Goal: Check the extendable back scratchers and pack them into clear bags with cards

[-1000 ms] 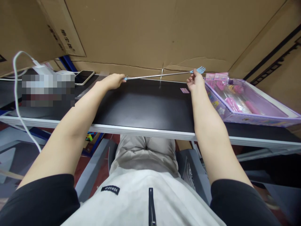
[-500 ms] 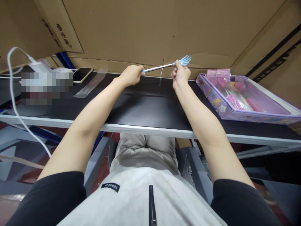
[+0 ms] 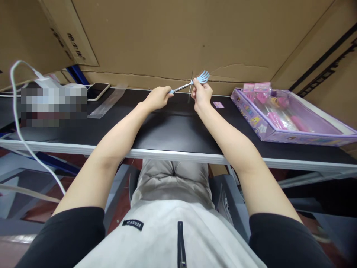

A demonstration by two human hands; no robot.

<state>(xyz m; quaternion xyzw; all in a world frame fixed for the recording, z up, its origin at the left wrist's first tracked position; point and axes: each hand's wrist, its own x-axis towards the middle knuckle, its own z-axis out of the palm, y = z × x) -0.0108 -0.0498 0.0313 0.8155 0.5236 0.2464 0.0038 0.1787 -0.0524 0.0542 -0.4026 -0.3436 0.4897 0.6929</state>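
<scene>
A light blue back scratcher [image 3: 182, 88] with a metal telescopic shaft is held above the black table, tilted up to the right. My left hand [image 3: 158, 98] is closed round its blue handle end, most of which the fingers hide. At the other end, my right hand [image 3: 202, 93] pinches the neck just below the hand-shaped blue head, whose fingers point up and right. A short stretch of shaft shows between my hands. Close to my right wrist, a small pink card [image 3: 218, 105] lies on the table.
To the right stands a purple display box [image 3: 267, 130] with packaged pink back scratchers [image 3: 276, 119] inside. Leftward lie a clear plastic sleeve [image 3: 108, 102], a phone [image 3: 97, 91] and a white cable [image 3: 17, 111]. Cardboard [image 3: 167, 41] walls the table's back.
My right hand has moved left towards my left hand, and the back scratcher's visible shaft is shorter. The pink card, earlier hidden behind my right arm, now shows.
</scene>
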